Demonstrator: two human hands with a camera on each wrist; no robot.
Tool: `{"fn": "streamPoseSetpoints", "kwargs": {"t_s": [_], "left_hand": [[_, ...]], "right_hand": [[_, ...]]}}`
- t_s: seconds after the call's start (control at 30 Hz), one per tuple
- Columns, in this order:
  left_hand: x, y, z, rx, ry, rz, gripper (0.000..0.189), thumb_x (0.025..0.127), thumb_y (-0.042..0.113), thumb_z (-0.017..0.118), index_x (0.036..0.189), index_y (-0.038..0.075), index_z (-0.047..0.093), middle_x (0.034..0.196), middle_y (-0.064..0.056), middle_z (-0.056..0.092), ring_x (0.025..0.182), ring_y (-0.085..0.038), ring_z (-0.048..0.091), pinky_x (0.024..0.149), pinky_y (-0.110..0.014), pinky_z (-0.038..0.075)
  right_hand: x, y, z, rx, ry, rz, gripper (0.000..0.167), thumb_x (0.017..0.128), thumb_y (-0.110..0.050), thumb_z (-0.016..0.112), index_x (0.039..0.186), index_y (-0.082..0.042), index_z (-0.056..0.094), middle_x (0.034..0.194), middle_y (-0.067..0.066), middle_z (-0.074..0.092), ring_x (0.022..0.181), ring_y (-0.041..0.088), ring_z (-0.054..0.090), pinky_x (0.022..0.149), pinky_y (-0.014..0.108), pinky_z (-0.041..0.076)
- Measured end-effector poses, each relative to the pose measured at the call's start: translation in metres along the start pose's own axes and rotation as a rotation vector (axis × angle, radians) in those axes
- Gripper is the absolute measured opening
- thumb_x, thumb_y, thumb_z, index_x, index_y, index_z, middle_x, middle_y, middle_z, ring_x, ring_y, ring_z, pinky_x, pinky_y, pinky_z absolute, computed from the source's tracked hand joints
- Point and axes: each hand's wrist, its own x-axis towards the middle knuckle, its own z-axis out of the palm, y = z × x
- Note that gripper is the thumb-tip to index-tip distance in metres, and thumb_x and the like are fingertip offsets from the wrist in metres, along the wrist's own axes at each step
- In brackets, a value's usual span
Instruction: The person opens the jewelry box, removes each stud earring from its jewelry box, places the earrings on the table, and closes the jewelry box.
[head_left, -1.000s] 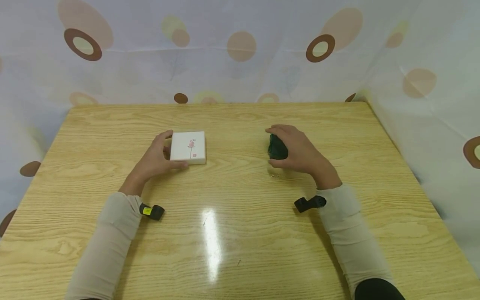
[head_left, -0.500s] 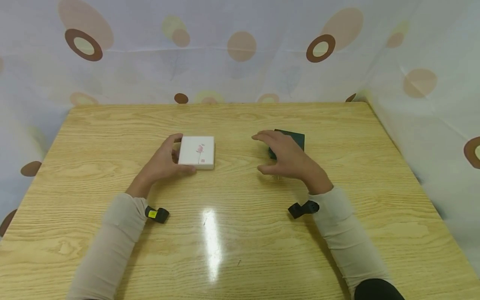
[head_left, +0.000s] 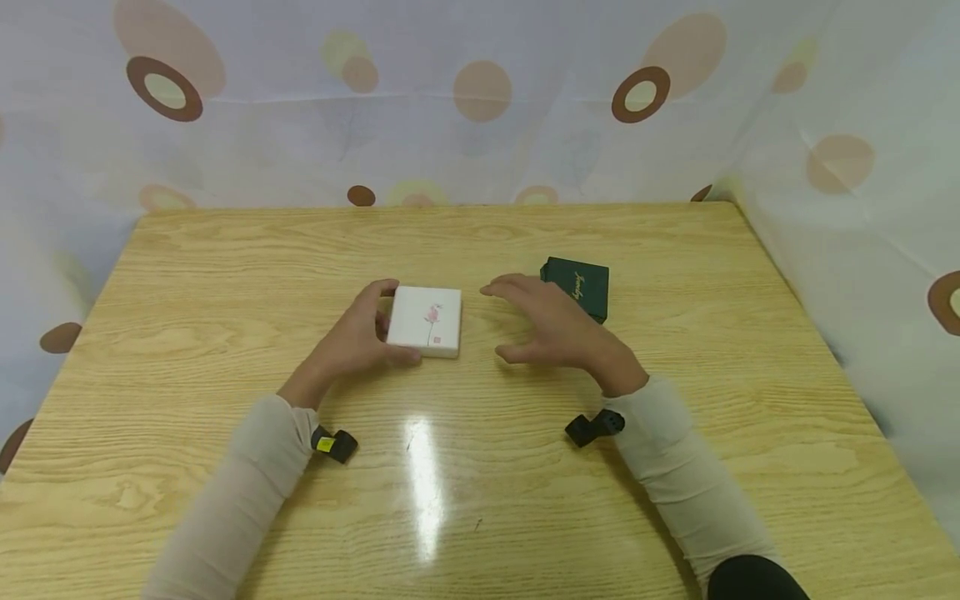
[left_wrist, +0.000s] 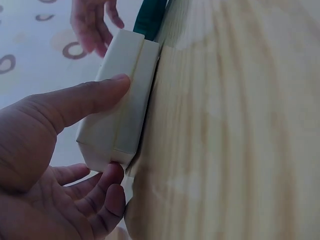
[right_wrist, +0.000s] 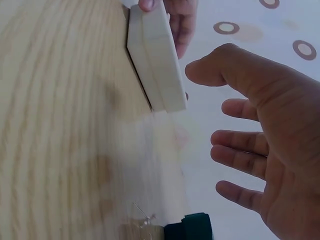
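My left hand (head_left: pixel 356 340) grips a square white box (head_left: pixel 425 318) with a pink flower on its lid, thumb along the near side. In the left wrist view the thumb presses the box's side (left_wrist: pixel 107 117), across the seam between lid and base. My right hand (head_left: pixel 558 329) is to the right of the box, fingers and thumb spread apart, with nothing between them. Behind it lies a dark green box (head_left: pixel 588 287) with gold lettering, partly hidden by the hand. The right wrist view shows small thin metal pieces (right_wrist: pixel 146 219) on the table near the green box.
The wooden table (head_left: pixel 465 467) carries both boxes. A pale curtain (head_left: pixel 420 125) with brown and yellow circles hangs behind and at the sides. Each wrist has a small black camera (head_left: pixel 342 446) strapped on.
My left hand has moved the white box to the right and nearer to me. My right hand has let go of the green box and moved left, leaving it on the table.
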Motion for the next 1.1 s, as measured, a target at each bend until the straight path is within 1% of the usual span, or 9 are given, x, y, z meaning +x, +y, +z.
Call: {"fn": "streamPoseSetpoints", "kwargs": {"t_s": [0.1, 0.2, 0.4, 0.67, 0.77, 0.83, 0.97, 1.07, 1.1], "left_hand": [[-0.002, 0.004, 0.006, -0.013, -0.002, 0.003, 0.113, 0.072, 0.023, 0.091, 0.156, 0.009, 0.018, 0.126, -0.014, 0.051, 0.097, -0.026, 0.050, 0.089, -0.036, 0.041], [-0.004, 0.009, 0.012, -0.016, 0.002, -0.002, 0.113, 0.071, 0.024, 0.091, 0.156, 0.008, 0.019, 0.124, -0.012, 0.050, 0.095, -0.024, 0.049, 0.085, -0.034, 0.041], [-0.009, 0.019, 0.023, -0.041, 0.014, -0.013, 0.111, 0.070, 0.021, 0.092, 0.154, 0.006, 0.022, 0.122, -0.011, 0.048, 0.089, -0.022, 0.048, 0.076, -0.031, 0.042], [-0.012, 0.022, 0.032, -0.053, 0.017, -0.013, 0.109, 0.070, 0.020, 0.092, 0.153, 0.007, 0.023, 0.133, -0.008, 0.044, 0.090, -0.021, 0.049, 0.075, -0.030, 0.043], [-0.014, 0.023, 0.034, -0.043, 0.011, -0.013, 0.110, 0.070, 0.022, 0.092, 0.153, 0.008, 0.023, 0.126, -0.008, 0.048, 0.090, -0.021, 0.049, 0.075, -0.031, 0.043], [-0.015, 0.025, 0.035, -0.030, 0.004, -0.013, 0.110, 0.070, 0.024, 0.092, 0.153, 0.009, 0.022, 0.116, -0.009, 0.050, 0.090, -0.021, 0.049, 0.075, -0.031, 0.043], [-0.016, 0.027, 0.034, -0.005, -0.009, -0.007, 0.110, 0.069, 0.026, 0.093, 0.153, 0.010, 0.022, 0.103, -0.010, 0.053, 0.089, -0.021, 0.050, 0.075, -0.031, 0.043], [-0.018, 0.026, 0.033, -0.002, -0.023, -0.004, 0.109, 0.068, 0.023, 0.093, 0.151, 0.011, 0.022, 0.102, -0.011, 0.055, 0.090, -0.021, 0.051, 0.075, -0.031, 0.043], [-0.018, 0.025, 0.033, -0.003, -0.031, -0.003, 0.109, 0.068, 0.021, 0.093, 0.151, 0.011, 0.022, 0.108, -0.011, 0.055, 0.091, -0.021, 0.052, 0.076, -0.031, 0.043]], "right_hand": [[0.002, -0.004, 0.005, 0.005, -0.015, -0.011, 0.072, 0.082, -0.028, 0.076, 0.145, -0.009, 0.048, 0.149, 0.011, 0.048, 0.139, 0.030, 0.045, 0.111, 0.053, 0.039], [0.004, -0.009, 0.009, 0.007, -0.032, -0.021, 0.073, 0.081, -0.028, 0.077, 0.146, -0.009, 0.047, 0.148, 0.011, 0.049, 0.139, 0.030, 0.045, 0.112, 0.050, 0.040], [0.006, -0.017, 0.014, 0.036, -0.050, -0.048, 0.075, 0.082, -0.029, 0.078, 0.146, -0.008, 0.046, 0.149, 0.012, 0.047, 0.138, 0.029, 0.045, 0.113, 0.048, 0.040], [0.007, -0.022, 0.017, 0.035, -0.070, -0.059, 0.077, 0.082, -0.030, 0.079, 0.147, -0.008, 0.045, 0.151, 0.014, 0.044, 0.139, 0.031, 0.043, 0.113, 0.049, 0.040], [0.007, -0.022, 0.019, 0.018, -0.076, -0.064, 0.078, 0.082, -0.031, 0.080, 0.148, -0.008, 0.044, 0.152, 0.016, 0.043, 0.140, 0.032, 0.042, 0.113, 0.050, 0.040], [0.006, -0.023, 0.020, 0.006, -0.082, -0.058, 0.080, 0.081, -0.032, 0.080, 0.148, -0.009, 0.044, 0.153, 0.017, 0.042, 0.141, 0.033, 0.041, 0.113, 0.050, 0.040], [0.006, -0.024, 0.021, -0.005, -0.099, -0.038, 0.082, 0.081, -0.036, 0.081, 0.149, -0.011, 0.043, 0.154, 0.014, 0.041, 0.142, 0.031, 0.041, 0.112, 0.050, 0.041], [0.008, -0.024, 0.023, -0.004, -0.105, -0.032, 0.082, 0.080, -0.037, 0.082, 0.149, -0.012, 0.043, 0.153, 0.010, 0.043, 0.140, 0.028, 0.042, 0.110, 0.048, 0.042], [0.007, -0.024, 0.024, -0.006, -0.108, -0.033, 0.082, 0.080, -0.037, 0.082, 0.149, -0.013, 0.044, 0.153, 0.009, 0.044, 0.139, 0.027, 0.043, 0.109, 0.047, 0.043]]}}
